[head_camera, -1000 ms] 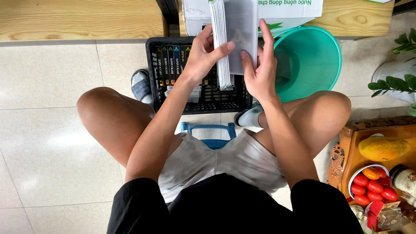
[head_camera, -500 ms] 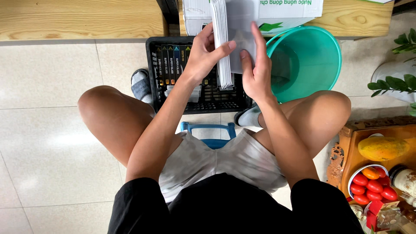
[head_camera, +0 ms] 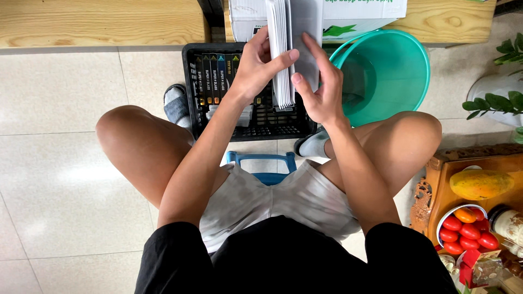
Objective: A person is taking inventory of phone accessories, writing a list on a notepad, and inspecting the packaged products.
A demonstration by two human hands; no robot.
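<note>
I hold a stack of thin grey-white flat packets [head_camera: 283,60] upright above a black plastic crate [head_camera: 248,128]. My left hand [head_camera: 256,68] grips the stack from the left, thumb across its front edge. My right hand [head_camera: 318,90] presses one grey packet [head_camera: 306,38] at the right side of the stack, fingers spread on its face. Inside the crate stand several slim dark boxes [head_camera: 213,81] in a row along the left part.
A teal bucket [head_camera: 392,73] stands right of the crate. A white carton [head_camera: 354,13] lies on a wooden bench [head_camera: 98,22] behind. I sit on a blue stool [head_camera: 261,163]. A wooden tray [head_camera: 447,179] with a papaya [head_camera: 479,184] and tomatoes [head_camera: 463,228] is at right.
My right hand has slid slightly down the face of the outer packet; the stack and left hand stay almost in place.
</note>
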